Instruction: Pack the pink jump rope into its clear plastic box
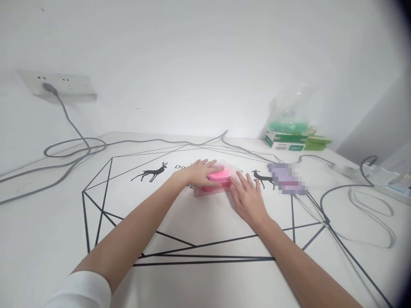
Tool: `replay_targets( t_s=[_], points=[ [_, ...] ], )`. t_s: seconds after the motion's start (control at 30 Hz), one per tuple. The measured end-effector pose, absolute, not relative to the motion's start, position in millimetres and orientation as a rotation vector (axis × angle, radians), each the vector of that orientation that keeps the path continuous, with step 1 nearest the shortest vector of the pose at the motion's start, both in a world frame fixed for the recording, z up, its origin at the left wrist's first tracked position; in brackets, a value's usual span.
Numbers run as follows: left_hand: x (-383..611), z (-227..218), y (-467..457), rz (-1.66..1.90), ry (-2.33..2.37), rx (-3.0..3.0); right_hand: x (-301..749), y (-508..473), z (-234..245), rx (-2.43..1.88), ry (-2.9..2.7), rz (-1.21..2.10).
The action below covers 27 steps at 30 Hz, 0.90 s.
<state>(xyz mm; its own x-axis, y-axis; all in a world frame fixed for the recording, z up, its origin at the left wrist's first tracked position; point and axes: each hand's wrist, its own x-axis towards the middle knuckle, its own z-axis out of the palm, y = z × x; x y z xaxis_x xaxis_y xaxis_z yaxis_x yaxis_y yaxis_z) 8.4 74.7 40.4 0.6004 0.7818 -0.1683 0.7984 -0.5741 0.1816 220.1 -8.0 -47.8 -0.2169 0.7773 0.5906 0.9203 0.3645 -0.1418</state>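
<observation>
A bright pink item (221,174), seemingly in a clear plastic wrapper, lies on the white table between my hands. Its exact kind is hard to make out because fingers cover part of it. My left hand (201,173) rests flat across its left side, fingers stretched out toward the right. At the item's right edge, my right hand (248,196) lies with its fingers spread, the thumb side touching or very near the wrapper. Neither hand is wrapped around it.
Beyond my right hand lies a phone-like purple object (287,179), partly blurred. Boxes (285,139) with a plastic bag (289,111) on top stand by the wall. Grey cables (75,160) run along the table's back and right side. A socket strip (73,85) is on the wall.
</observation>
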Motion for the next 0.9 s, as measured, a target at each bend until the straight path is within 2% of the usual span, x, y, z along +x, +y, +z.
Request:
replay_targets(
  t_s=[0.23,0.47,0.63,0.73,0.9],
  points=[
    [1,40,74,-0.095,1.176,2.670,223,-10,-43,-1.394,-1.956,-0.190],
    [-17,48,40,-0.131,1.064,2.733,227,-16,-38,-0.980,-2.039,-0.170],
    [-8,46,15,-0.095,1.150,2.672,228,-21,-32,-0.777,-2.081,-0.067],
    [7,42,6,-0.047,1.313,2.617,229,-22,-31,-0.794,-2.004,0.055],
    [12,34,5,0.029,1.342,2.686,230,-18,-35,-1.111,-1.890,0.124]
  ],
)
